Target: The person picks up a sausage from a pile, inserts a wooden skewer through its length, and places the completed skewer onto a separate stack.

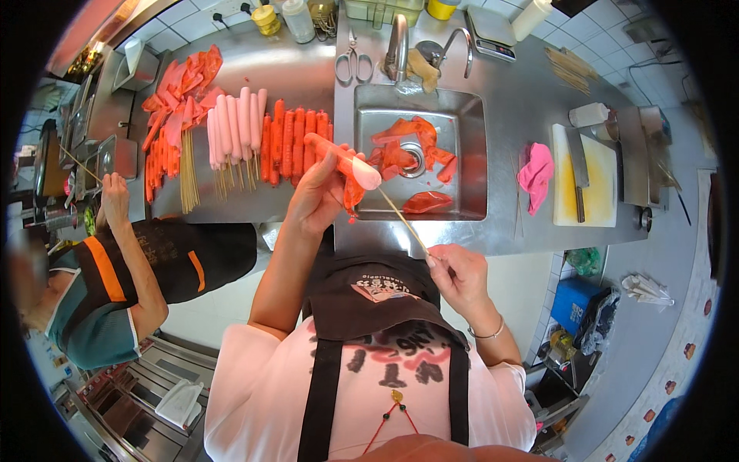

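My left hand [321, 193] holds a sausage [366, 175] in front of the sink. Its red casing is peeled back at the near end, baring pink meat, and a loose flap hangs below my fingers. A bamboo skewer [404, 222] touches or enters that bare end. My right hand [460, 276] pinches the skewer's other end. Left of my hands lie wrapped red sausages [287, 144], and beside them peeled pink sausages [235, 127] on skewers. A bundle of bare skewers [189, 173] lies farther left.
The steel sink [478, 156] holds torn red casings [424, 136]; more casings [187, 75] are heaped at the back left. Scissors [353, 63] lie by the faucet [397, 49]. Rightward are a pink cloth [534, 173] and a cleaver [577, 159] on a cutting board [600, 185]. A co-worker [138, 260] stands at left.
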Demonstrator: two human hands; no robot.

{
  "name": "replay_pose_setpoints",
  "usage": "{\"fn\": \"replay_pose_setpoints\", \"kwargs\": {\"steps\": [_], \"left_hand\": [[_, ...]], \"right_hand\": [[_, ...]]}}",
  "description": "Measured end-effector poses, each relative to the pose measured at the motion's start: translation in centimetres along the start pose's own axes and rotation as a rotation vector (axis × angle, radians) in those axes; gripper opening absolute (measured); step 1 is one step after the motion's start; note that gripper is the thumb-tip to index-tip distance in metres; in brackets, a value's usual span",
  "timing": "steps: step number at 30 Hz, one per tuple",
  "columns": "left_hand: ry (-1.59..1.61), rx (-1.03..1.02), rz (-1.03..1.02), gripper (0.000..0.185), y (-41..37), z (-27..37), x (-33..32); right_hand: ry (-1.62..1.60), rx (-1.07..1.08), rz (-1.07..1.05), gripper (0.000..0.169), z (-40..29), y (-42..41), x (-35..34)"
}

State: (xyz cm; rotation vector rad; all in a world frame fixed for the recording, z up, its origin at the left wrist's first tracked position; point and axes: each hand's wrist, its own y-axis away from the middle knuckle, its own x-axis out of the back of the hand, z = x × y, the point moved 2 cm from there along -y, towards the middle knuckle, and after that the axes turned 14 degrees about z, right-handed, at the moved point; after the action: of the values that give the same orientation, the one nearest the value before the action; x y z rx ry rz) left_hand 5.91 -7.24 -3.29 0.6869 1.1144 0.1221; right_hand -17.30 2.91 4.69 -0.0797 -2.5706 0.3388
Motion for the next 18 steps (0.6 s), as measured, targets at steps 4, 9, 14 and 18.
{"fn": "replay_pose_setpoints", "kwargs": {"steps": [4, 9, 14, 18], "left_hand": [[0.046, 0.026, -0.022, 0.036, 0.4, 0.3, 0.3], [0.037, 0.021, -0.01, 0.036, 0.7, 0.5, 0.2], [0.032, 0.01, 0.002, 0.036, 0.6, 0.7, 0.5], [0.007, -0.007, -0.004, 0.036, 0.7, 0.8, 0.4]], "right_hand": [[-0.002, 0.025, 0.004, 0.01, -0.8, 0.3, -0.4], [0.01, 0.04, 0.006, 0.009, -1.1, 0.2, -0.6], [0.019, 0.048, 0.001, 0.008, -1.4, 0.0, -0.7], [0.036, 0.031, -0.011, 0.008, -1.3, 0.1, -0.7]]}}
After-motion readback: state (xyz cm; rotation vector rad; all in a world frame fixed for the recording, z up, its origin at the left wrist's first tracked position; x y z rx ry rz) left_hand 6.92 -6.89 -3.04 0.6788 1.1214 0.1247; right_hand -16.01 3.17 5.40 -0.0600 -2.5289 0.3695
